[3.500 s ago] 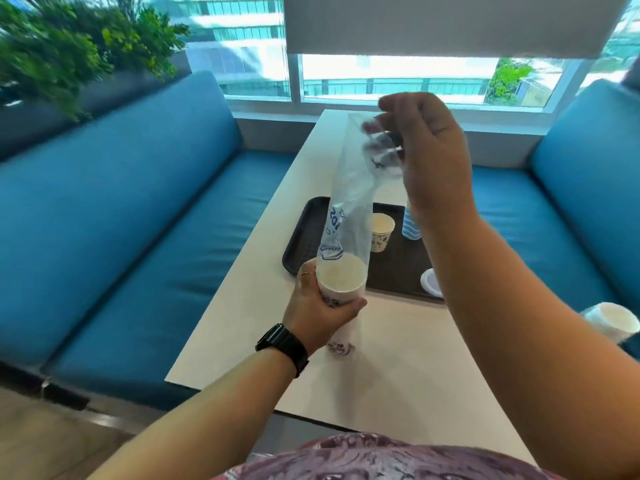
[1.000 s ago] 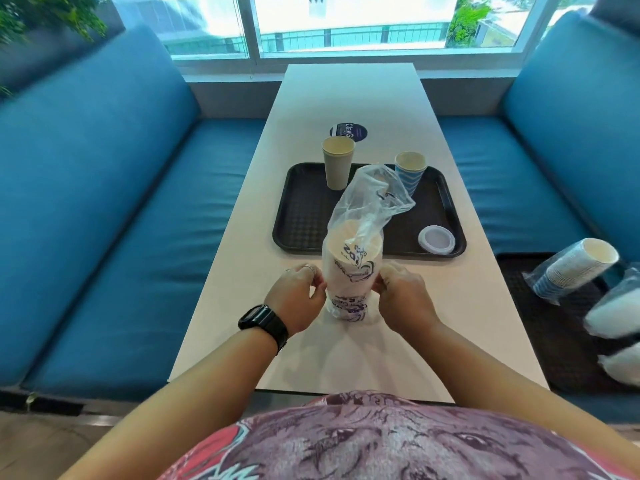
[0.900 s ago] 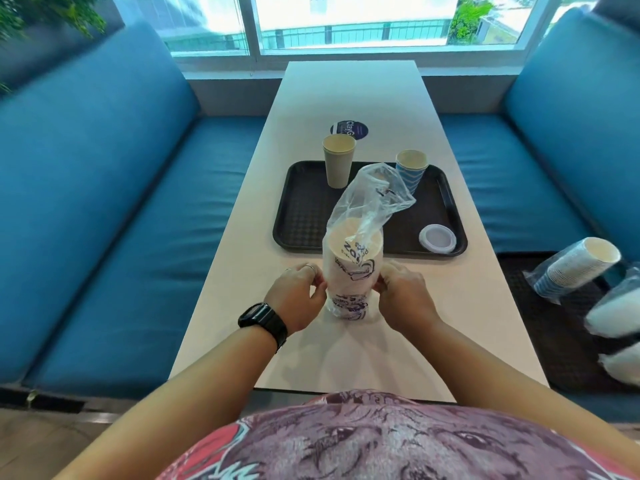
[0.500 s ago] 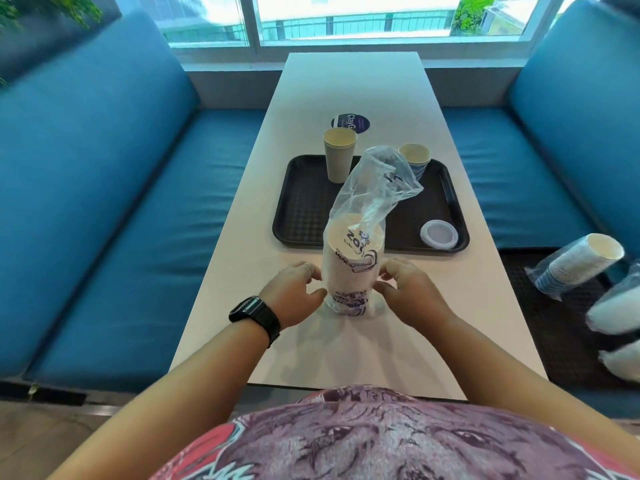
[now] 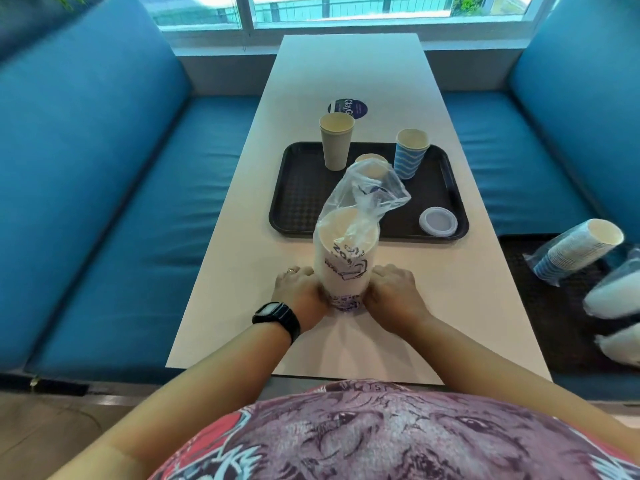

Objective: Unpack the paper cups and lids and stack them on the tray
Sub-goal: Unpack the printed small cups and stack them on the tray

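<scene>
On the table (image 5: 242, 237), bagged cups (image 5: 343, 261) upright.
I see left hand (image 5: 300, 292) and right hand (image 5: 391, 292) curled, gripping the base.

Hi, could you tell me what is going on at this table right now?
A person is unpacking paper cups. Both the left hand and the right hand grip the base of a bagged cup stack standing upright on the white table, its plastic bag loose at the top. Behind it, the black tray holds a tall beige cup, a blue striped cup and a white lid. More bagged cups lie on the seat to the right.
</scene>
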Demonstrator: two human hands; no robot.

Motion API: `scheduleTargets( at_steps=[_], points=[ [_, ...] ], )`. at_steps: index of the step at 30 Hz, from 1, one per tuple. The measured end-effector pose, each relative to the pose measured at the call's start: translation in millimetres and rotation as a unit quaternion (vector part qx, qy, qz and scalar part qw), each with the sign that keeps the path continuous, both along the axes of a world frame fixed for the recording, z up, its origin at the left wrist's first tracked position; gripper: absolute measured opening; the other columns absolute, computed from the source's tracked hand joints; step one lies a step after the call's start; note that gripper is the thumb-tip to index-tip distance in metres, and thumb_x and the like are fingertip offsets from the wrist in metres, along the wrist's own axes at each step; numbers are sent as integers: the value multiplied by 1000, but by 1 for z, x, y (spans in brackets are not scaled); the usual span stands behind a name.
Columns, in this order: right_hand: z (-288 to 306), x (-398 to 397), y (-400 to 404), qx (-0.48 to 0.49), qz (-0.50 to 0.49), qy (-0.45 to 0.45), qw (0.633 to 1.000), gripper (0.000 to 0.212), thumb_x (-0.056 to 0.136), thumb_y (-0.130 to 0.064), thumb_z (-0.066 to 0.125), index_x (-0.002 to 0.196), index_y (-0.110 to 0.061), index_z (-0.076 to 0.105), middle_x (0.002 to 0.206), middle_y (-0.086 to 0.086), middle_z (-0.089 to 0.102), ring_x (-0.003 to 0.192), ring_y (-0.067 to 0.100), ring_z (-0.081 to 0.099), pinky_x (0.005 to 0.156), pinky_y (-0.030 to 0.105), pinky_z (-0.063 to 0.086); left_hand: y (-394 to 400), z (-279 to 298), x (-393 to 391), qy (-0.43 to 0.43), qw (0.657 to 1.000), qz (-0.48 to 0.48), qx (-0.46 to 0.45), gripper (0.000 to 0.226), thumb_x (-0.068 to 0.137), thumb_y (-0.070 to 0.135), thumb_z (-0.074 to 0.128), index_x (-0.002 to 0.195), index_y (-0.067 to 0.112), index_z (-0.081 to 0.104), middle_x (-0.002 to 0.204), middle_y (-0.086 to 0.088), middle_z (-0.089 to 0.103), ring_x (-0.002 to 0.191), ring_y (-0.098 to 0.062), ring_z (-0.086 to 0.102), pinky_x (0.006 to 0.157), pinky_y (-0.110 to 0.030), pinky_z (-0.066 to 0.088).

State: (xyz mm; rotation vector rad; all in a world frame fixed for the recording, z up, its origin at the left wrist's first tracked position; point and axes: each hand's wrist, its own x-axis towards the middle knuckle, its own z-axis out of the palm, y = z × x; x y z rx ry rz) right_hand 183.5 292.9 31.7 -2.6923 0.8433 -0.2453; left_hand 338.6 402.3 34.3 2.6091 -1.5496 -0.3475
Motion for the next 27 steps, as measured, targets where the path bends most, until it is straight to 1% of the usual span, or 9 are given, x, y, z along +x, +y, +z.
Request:
scheduleTargets(
  at_steps=[2, 5, 7, 9, 12, 14, 18, 22, 27],
  points=[
    [0, -1, -1, 7, -10, 17, 1000, 24, 77, -29, 43, 72, -18, 63, 76, 2, 61, 79, 31, 59, 74, 39, 43, 1, -4, -2, -5, 1000, 16, -15, 26, 87, 39, 58, 107, 26, 69, 112, 1, 60, 112, -26, 51, 90, -34, 34],
    [8, -8, -12, 73, -49, 4, 996, 15, 85, -19, 58, 97, -17, 67, 100, -1, 61, 103, 25, 51, 90, 37, 34, 8, 3, 8, 58, 997, 43, -12, 23, 91, 33, 55, 111, 26, 65, 118, 1, 57, 114, -24, 51, 96, -35, 36],
    [20, -15, -16, 149, -46, -73, 985, 23, 84, -9, 65, 106, -14, 67, 101, -5, 58, 103, 20, 52, 90, 29, 36, 16, 14, 19, 139, 989, 42, -33, 23, 93, 27, 59, 115, 25, 61, 120, 2, 57, 110, -18, 55, 96, -32, 42],
    [34, -21, -16, 224, -41, -155, 961, 29, 84, -1, 66, 109, -16, 66, 102, -8, 59, 98, 13, 55, 86, 13, 36, 24, 30, 25, 228, 968, 36, -101, 22, 93, 19, 62, 110, 31, 57, 115, 8, 58, 99, -8, 59, 91, -26, 46],
    [50, -22, -10, 271, -24, -213, 938, 29, 84, -3, 69, 107, -20, 66, 100, -9, 67, 93, -4, 59, 83, 2, 37, 29, 50, 23, 264, 946, 27, -185, 26, 91, 18, 66, 98, 40, 54, 100, 18, 61, 91, 5, 60, 81, -13, 44],
    [53, -18, -5, 267, -27, -233, 935, 23, 84, -5, 71, 100, -20, 68, 93, -11, 68, 87, -7, 61, 80, 2, 39, 28, 52, 21, 253, 943, 29, -216, 18, 89, 21, 70, 95, 35, 60, 94, 16, 65, 88, 6, 61, 79, -8, 43],
    [50, -12, -1, 214, -82, -249, 941, 11, 85, -6, 71, 83, -17, 70, 78, -9, 66, 76, 7, 60, 70, 4, 39, 26, 44, 18, 214, 938, 51, -267, 8, 88, 20, 74, 86, 25, 67, 84, 13, 65, 79, 7, 59, 74, -7, 42],
    [44, -10, -2, 158, -76, -234, 956, 6, 85, -6, 69, 82, -11, 69, 82, -1, 65, 81, 18, 59, 76, 25, 45, 24, 42, 16, 167, 946, 48, -276, 2, 88, 19, 72, 89, 17, 72, 85, 10, 63, 78, -4, 57, 73, -3, 37],
    [35, -6, -3, 74, -46, -217, 972, 6, 84, -5, 69, 80, -8, 66, 81, 3, 65, 75, 25, 57, 72, 36, 47, 22, 39, 11, 134, 951, 53, -275, 5, 86, 15, 75, 86, 11, 75, 84, 4, 68, 74, -11, 54, 78, -25, 46]
  ],
)
